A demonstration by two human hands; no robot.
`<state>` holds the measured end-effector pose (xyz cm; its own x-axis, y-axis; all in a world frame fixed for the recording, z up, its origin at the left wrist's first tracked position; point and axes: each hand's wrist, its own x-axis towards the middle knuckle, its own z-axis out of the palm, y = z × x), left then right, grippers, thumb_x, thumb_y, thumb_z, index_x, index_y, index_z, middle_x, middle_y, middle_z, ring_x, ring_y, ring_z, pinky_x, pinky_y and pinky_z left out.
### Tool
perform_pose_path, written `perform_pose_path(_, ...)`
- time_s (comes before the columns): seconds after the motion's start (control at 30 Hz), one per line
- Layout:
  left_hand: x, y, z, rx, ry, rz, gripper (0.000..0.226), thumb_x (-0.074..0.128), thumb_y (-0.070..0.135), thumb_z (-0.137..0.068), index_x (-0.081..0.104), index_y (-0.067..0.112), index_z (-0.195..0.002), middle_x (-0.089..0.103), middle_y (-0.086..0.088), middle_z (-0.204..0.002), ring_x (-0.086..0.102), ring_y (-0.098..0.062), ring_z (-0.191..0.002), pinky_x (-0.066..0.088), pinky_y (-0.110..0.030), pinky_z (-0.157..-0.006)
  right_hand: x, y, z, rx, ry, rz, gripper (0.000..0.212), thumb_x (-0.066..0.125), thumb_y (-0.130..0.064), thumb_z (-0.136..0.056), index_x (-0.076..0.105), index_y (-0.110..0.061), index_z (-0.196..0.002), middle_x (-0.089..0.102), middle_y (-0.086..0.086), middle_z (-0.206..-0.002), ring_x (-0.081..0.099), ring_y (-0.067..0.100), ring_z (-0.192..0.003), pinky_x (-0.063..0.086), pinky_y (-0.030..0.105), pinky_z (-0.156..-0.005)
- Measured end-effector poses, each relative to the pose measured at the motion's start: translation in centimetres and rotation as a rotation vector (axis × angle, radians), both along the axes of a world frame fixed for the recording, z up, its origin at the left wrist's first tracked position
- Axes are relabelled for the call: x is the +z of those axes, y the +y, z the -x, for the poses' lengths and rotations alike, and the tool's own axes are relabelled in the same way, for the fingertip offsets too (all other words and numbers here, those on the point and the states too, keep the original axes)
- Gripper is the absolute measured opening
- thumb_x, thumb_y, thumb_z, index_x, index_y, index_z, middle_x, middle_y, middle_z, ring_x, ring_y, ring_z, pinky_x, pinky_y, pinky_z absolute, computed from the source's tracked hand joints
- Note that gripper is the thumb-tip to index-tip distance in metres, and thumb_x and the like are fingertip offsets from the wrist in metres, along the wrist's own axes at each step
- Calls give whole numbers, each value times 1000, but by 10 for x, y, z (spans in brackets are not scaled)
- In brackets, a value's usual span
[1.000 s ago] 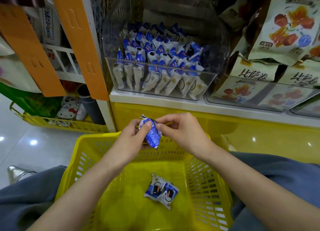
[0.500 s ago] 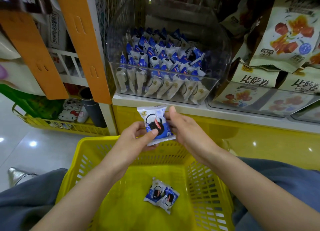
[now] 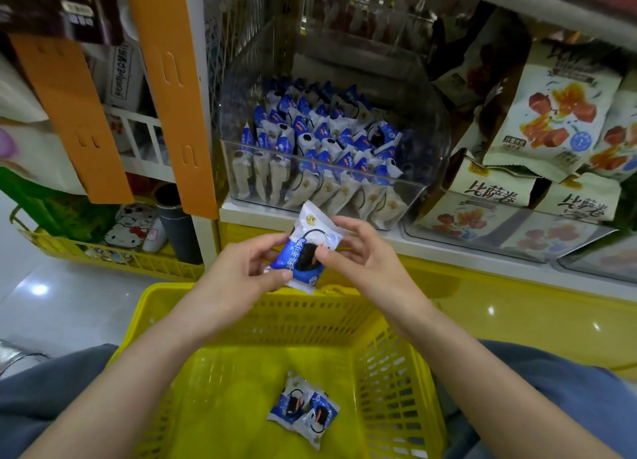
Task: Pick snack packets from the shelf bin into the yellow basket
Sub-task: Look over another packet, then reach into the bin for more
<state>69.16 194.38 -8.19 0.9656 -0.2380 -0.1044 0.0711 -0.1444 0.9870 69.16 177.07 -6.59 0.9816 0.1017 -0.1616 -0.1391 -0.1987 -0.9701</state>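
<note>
A: Colours of held pkt (image 3: 306,248)?
B: Blue & white, black round print. Same on 2 pkts (image 3: 303,408) in basket (image 3: 348,315), yellow w/ slotted walls.
A: Shelf strips (image 3: 172,90)?
B: Orange. Bags (image 3: 551,114) at rt: cream w/ red-orange print
</note>
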Motion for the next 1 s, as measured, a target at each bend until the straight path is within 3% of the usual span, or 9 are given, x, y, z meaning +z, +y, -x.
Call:
perform_pose_path(0.1, 8, 7, -2, -30, -53, -24, 37, 62, 1, -83, 61, 25, -112, 70, 4, -101, 64, -13, -88, 50, -17, -75, 6, -5, -1, 41, -47, 18, 27, 66, -10, -83, 56, -17, -108, 67, 1, -103, 64, 5, -82, 52, 16, -74)
perform_pose_path(0.2, 9, 8, -3, 124, -38, 73, 19, 60, 9, -86, 65, 19, -102, 71, -2, -93, 65, -9, -80, 51, -17, -68, 7, -5, 1, 109, 37, -31, 22, 65, -9, -83, 59, -11, -104, 68, 2, -89, 66, 6, -65, 51, 15, -60)
perform_pose_path(0.33, 6, 3, -4, 281, -24, 141, 7, 59, 13, -88, 66, 14, -85, 69, 1, -76, 61, 1, -63, 44, -7, -53, -1, 0, 7, 221, 15, 128, 28, 67, -14, -82, 57, -9, -108, 68, 5, -90, 64, 13, -77, 51, 24, -73)
perform_pose_path(0.47, 4, -1, -2, 258, -51, 144, 10, 60, 10, -86, 67, 14, -80, 69, 5, -66, 61, 2, -59, 46, -8, -54, -4, 5, 8, 208, -87, 195, 30, 69, -19, -81, 57, -21, -108, 65, -8, -97, 61, -1, -89, 48, 15, -82)
perform_pose_path(0.63, 4, -6, 0, 242, 17, 203, 12, 57, 16, -88, 65, 14, -97, 69, -3, -86, 65, -4, -70, 52, -15, -60, -6, 6, 4, 136, -70, 124, 17, 66, -10, -83, 60, -16, -98, 67, 0, -91, 63, 8, -79, 50, 22, -78)
perform_pose_path(0.73, 5, -11, 3, 168, 110, 230, 21, 59, 21, -87, 60, 15, -107, 67, -3, -97, 65, 3, -71, 51, -13, -59, -8, 5, 2, -15, 18, -83, 22, 63, -16, -84, 58, -8, -104, 69, 11, -101, 67, 18, -87, 52, 29, -82)
perform_pose_path(0.83, 5, -14, 6, 149, 112, 195, 16, 61, 21, -86, 61, 21, -101, 67, 0, -99, 63, 9, -76, 50, -9, -60, -8, 4, 1, -76, 65, -143, 27, 61, -25, -85, 57, -6, -104, 70, 15, -102, 66, 28, -97, 51, 41, -91)
perform_pose_path(0.93, 5, -15, 6, 166, 87, 188, 12, 56, 16, -90, 62, 23, -98, 68, 3, -95, 62, 9, -74, 47, -6, -60, -8, 6, 0, -79, 7, -54, 17, 56, -27, -88, 57, -11, -83, 70, 7, -86, 65, 7, -76, 53, 21, -72)
perform_pose_path(1.0, 5, -15, 5, 178, 70, 187, 14, 54, 16, -91, 62, 25, -98, 69, 4, -95, 63, 4, -80, 47, -7, -65, -7, 8, 0, -104, -60, -30, 14, 57, -24, -88, 53, -14, -79, 67, 5, -82, 63, 1, -65, 51, 15, -59)
